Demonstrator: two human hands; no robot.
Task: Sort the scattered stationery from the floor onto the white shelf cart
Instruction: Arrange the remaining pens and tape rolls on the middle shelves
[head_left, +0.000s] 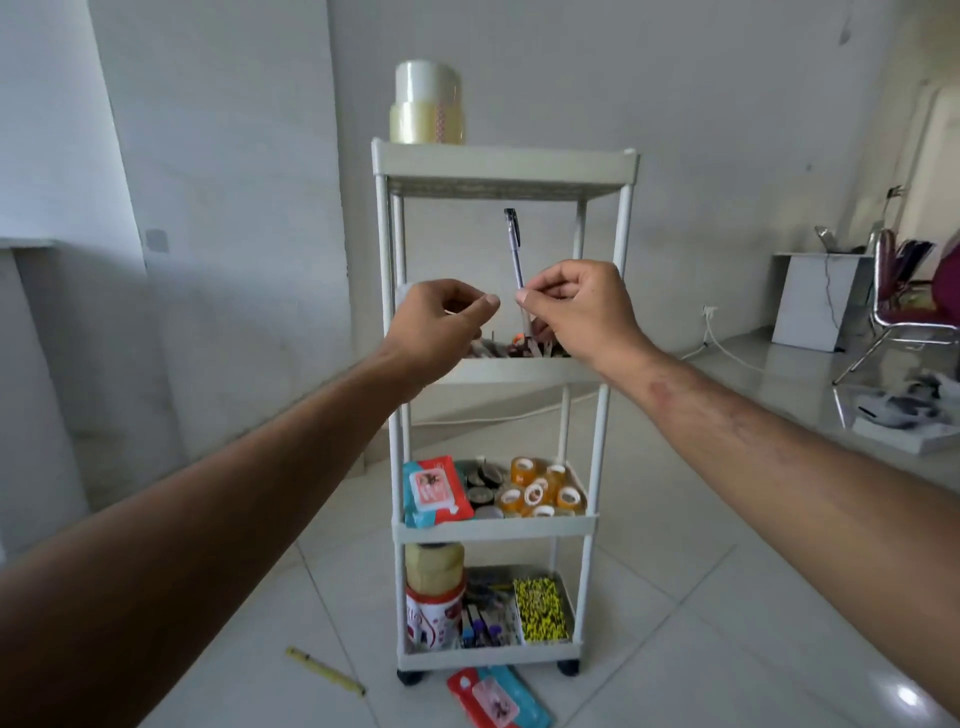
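White cart (504, 166) ahead — right hand (582, 306) pinches pen (515, 249) upright — left hand (441, 317) empty.

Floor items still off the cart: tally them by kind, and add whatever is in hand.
Yellow pen on the floor: 1
Red-and-blue packet on the floor: 1
Pen pinched in the right hand: 1
Total: 3
The left hand holds nothing that I can make out.

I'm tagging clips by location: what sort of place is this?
Probably a sparse room in a home or small office: bare white walls, a glossy tiled floor, a white shelf cart of stationery, and a metal-framed chair at the right.
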